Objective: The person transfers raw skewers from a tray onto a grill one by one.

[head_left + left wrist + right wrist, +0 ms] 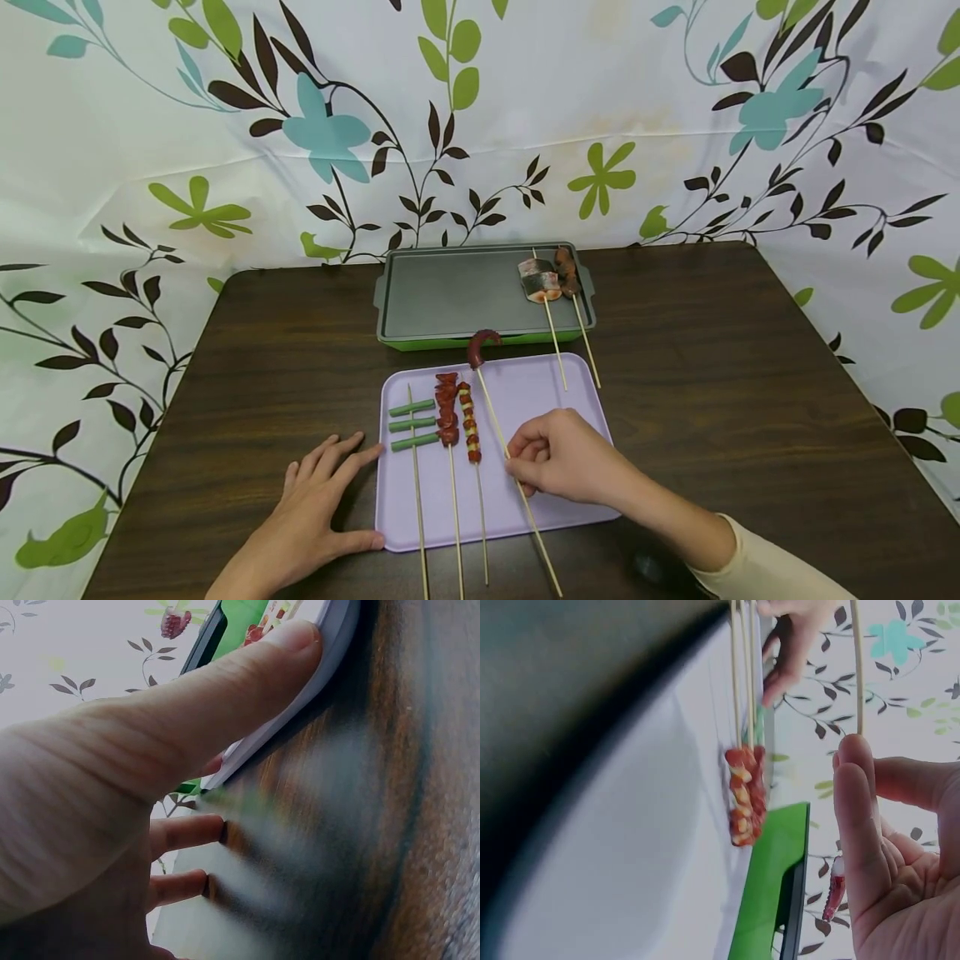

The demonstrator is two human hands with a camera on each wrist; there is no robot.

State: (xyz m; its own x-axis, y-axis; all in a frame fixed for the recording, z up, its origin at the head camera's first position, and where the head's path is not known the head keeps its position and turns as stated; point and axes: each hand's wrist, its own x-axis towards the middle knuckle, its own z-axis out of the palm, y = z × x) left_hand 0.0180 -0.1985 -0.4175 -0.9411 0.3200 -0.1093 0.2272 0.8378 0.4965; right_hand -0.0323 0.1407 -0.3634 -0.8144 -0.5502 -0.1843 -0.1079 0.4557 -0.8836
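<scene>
My right hand [566, 458] pinches the wooden stick of a tentacle skewer [483, 348] between thumb and fingers, raised over the lilac tray [555, 517]. The dark red curled tentacle tip overlaps the griddle's front edge in the head view. My left hand [318, 500] rests at the tray's left side, fingers spread, with thumb and index finger at the rim. On the tray lie a green-stalk skewer [412, 423], a red meat skewer [447, 408] and a red-and-yellow skewer [470, 425], their sticks reaching past the front rim.
Behind the tray stands a green-sided griddle [450, 296] with a dark plate. A fish skewer [539, 279] and a brown meat skewer [567, 273] lie at its right end, sticks overhanging the front. A leaf-patterned cloth [525, 108] hangs behind the dark wooden table [712, 375].
</scene>
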